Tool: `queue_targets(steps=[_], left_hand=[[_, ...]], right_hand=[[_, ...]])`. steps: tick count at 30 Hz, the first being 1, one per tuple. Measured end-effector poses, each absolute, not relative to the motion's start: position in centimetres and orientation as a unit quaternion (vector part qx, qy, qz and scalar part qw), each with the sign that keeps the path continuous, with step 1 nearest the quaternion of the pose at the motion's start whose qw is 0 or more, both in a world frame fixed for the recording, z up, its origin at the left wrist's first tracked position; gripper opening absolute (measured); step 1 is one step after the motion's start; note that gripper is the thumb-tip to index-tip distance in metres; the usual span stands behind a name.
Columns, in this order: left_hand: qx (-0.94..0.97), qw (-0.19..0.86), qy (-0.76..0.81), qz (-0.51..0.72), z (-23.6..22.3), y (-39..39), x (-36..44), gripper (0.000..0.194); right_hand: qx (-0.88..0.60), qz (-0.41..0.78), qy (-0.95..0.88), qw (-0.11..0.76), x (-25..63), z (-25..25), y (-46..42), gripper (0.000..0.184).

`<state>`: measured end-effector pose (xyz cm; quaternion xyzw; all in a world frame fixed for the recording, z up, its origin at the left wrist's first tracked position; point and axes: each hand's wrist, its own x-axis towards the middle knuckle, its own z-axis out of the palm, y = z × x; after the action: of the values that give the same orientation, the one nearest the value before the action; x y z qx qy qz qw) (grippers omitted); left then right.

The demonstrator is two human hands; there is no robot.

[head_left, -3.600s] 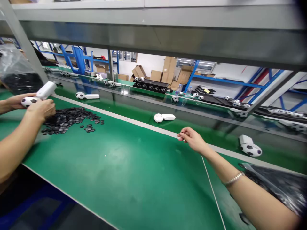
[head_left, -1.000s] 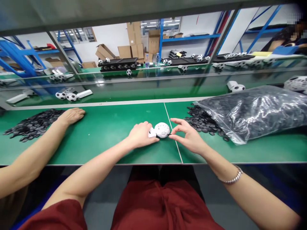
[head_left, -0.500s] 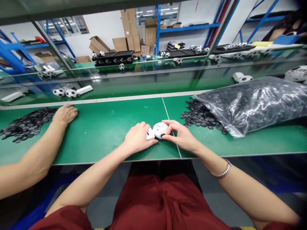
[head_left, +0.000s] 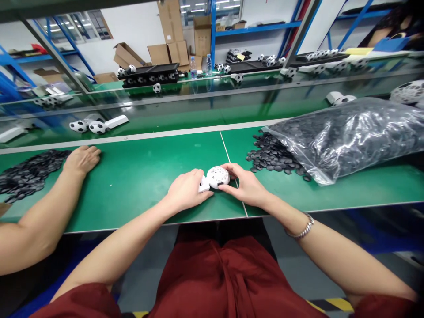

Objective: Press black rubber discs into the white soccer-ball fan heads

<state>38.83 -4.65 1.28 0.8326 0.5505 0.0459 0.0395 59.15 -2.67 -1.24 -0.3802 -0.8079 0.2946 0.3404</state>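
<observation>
Holding a white perforated ball-shaped shell (head_left: 218, 176) between both hands at the centre of the frame, the person has it low on the green counter (head_left: 142, 176), just left of the white seam line. The left hand (head_left: 185, 192) closes its grip around the shell's white stub end, fingers curled over it. The right hand (head_left: 243, 185) has its grip wrapped on the round side, thumb and fingers pressed against the shell. A second ago that right hand was open beside the shell with a small dark piece pinched at the fingertips; now it lies flat on the shell and no piece shows, so whether one has been pressed into a hole cannot be told. The shell's holes that show look unfilled.

Right of centre, loose black discs (head_left: 271, 154) spill from a clear plastic bag (head_left: 347, 137) lying on the counter, near the right hand. At the left edge a co-worker's hand (head_left: 81, 159) rests palm down beside another heap of black discs (head_left: 26, 172), much as it did a second ago. Finished black-and-white ball pieces (head_left: 88, 126) lie on the belt in the upper left.
</observation>
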Motion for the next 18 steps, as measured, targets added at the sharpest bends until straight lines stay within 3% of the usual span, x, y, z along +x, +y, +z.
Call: queue_targets(steps=[8, 14, 18], left_hand=[[0.839, 0.039, 0.541, 0.037, 1.5, -4.7, 38.9, 0.032], [0.837, 0.044, 0.544, 0.035, 1.6, -4.6, 38.9, 0.033], [0.836, 0.05, 0.546, 0.027, 1.8, -4.8, 39.0, 0.031]], right_hand=[[-0.41, 0.275, -0.826, 0.273, 59.1, 0.1, -1.9, 0.042], [-0.403, 0.264, -0.831, 0.277, 58.8, 0.3, -1.9, 0.042], [-0.383, 0.339, -0.804, 0.302, 60.1, -0.3, -0.9, 0.038]])
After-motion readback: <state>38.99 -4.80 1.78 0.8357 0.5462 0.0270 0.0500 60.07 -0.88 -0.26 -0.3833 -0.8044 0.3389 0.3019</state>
